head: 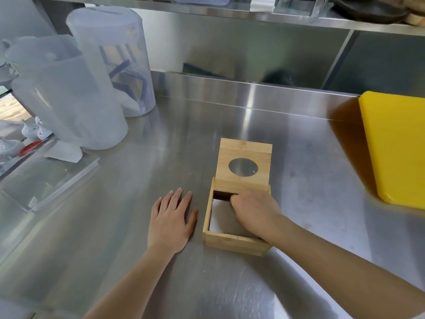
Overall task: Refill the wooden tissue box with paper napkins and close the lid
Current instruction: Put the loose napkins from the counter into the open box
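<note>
A square wooden tissue box (234,244) stands on the steel counter in front of me. Its sliding lid (246,153), with a round hole, is pulled back and sticks out over the far side, leaving most of the box uncovered. White paper napkins (218,219) lie inside. My right hand (255,211) reaches into the box with fingers curled at the lid's near edge; whether it grips the lid or presses the napkins I cannot tell. My left hand (171,221) rests flat on the counter just left of the box, fingers spread, holding nothing.
Two tall translucent plastic pitchers (69,93) stand at the back left. A clear acrylic tray (48,180) and a white napkin (64,151) lie in front of them. A yellow cutting board (397,143) lies at the right. A steel shelf (230,10) runs overhead.
</note>
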Tool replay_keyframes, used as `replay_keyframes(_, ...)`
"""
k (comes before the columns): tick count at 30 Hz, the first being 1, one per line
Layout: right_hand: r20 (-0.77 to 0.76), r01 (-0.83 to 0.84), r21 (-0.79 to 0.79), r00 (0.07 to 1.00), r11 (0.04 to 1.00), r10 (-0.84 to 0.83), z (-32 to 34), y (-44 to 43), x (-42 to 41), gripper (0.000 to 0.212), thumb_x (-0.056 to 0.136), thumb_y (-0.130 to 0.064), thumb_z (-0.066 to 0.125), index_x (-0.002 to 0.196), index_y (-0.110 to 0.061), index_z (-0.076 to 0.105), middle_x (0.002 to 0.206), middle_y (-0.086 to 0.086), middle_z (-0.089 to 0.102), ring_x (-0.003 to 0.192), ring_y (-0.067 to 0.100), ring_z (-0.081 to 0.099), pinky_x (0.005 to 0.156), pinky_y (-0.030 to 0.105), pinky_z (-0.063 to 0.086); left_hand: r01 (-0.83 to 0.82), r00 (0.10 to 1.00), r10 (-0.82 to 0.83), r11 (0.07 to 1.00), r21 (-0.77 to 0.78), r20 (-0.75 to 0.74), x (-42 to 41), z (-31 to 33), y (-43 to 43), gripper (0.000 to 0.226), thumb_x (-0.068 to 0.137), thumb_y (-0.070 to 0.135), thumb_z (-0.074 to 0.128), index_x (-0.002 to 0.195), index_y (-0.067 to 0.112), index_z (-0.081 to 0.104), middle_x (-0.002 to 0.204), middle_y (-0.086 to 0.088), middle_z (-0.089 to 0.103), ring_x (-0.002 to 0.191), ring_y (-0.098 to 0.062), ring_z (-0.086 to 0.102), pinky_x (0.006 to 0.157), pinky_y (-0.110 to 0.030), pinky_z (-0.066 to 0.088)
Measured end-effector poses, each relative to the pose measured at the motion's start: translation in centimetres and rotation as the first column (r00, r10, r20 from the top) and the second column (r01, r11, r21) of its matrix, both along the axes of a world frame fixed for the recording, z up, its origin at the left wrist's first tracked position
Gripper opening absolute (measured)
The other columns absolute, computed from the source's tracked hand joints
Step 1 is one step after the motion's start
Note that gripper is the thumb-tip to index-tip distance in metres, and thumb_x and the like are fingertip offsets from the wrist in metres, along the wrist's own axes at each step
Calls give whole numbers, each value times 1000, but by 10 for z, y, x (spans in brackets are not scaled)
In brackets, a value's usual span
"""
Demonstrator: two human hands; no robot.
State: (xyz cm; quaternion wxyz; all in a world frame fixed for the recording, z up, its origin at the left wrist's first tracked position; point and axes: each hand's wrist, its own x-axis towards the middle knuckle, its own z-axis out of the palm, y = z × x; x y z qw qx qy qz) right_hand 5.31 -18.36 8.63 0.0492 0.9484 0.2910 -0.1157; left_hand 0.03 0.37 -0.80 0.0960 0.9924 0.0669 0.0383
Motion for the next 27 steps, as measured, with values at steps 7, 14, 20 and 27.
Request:
replay_keyframes(7, 30, -11, 196, 1000, 981, 6, -6, -8, 1, 25, 96, -21, 36, 93, -12, 59, 88, 8, 68, 77, 27, 62, 65, 38, 53, 16, 1000, -15, 1000, 4, -9, 0, 2, 0, 57, 89, 52, 21, 134, 25, 44, 143, -4, 47, 134, -26, 39, 111, -42, 26)
replay_keyframes(14, 47, -12, 511, 999, 859, -15, 33, -28, 7, 27, 95, -28, 44, 84, -14, 64, 73, -1, 66, 67, 18, 53, 61, 34, 45, -34, 992, 14, 986, -163, -123, 9, 15, 2, 53, 90, 53, 34, 135, 26, 42, 147, 0, 41, 136, -23, 34, 112, -38, 23)
replay_keyframes(20, -89, 154, 614, 988, 774, -126, 88, -50, 58, 19, 91, -26, 53, 87, -17, 69, 73, -5, 67, 71, 13, 59, 69, 33, 48, -85, 985, 6, 888, -453, -173, 81, 90, 14, 51, 86, 47, 53, 129, 21, 50, 127, -6, 61, 117, -24, 55, 101, -36, 42)
replay_keyframes(27, -136, 247, 712, 967, 658, -215, 163, -61, 142, 17, 90, -21, 56, 89, -10, 69, 60, -3, 59, 49, 3, 50, 49, 15, 43, 83, 993, -28, 854, -513, 114, 184, 225, 14, 34, 86, 44, 55, 108, 19, 64, 105, 0, 65, 102, -19, 60, 83, -27, 41)
